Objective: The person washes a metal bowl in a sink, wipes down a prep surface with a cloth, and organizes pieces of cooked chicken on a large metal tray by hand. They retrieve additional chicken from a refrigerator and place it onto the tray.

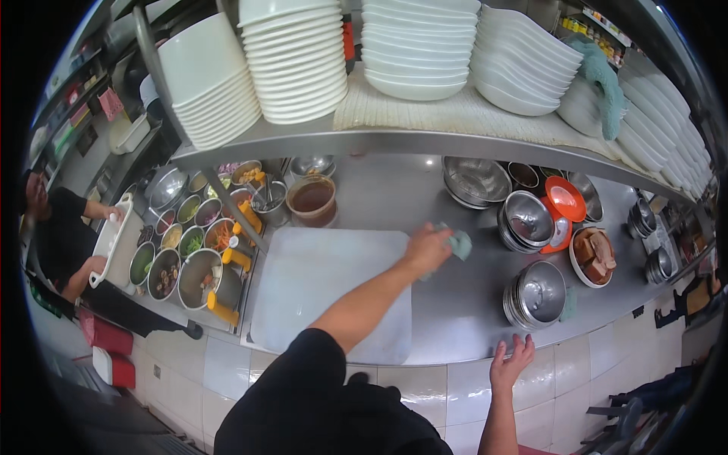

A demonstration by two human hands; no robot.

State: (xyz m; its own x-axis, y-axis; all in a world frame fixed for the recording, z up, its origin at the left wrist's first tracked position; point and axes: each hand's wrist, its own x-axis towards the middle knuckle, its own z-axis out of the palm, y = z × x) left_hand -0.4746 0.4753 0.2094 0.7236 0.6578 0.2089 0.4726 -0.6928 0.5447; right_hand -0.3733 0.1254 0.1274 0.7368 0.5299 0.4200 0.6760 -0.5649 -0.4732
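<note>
Pale-green crumpled cloth: I saw left hand clutch it, two o'clock of white rectangular board; right hand spread, empty.

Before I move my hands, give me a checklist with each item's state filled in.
1. Cloth in the left hand: ok, gripped, to the right of the board.
2. Right hand unloaded: ok, fingers spread, nothing held.
3. Bowl stack well back from the near edge: not ok, it stands close to that edge, just beyond the right hand.
4. Tub covered: not ok, open, its brown contents showing.
5. Board lying flat on the table: ok.
6. Cloth damp or dry: cannot tell.
</note>
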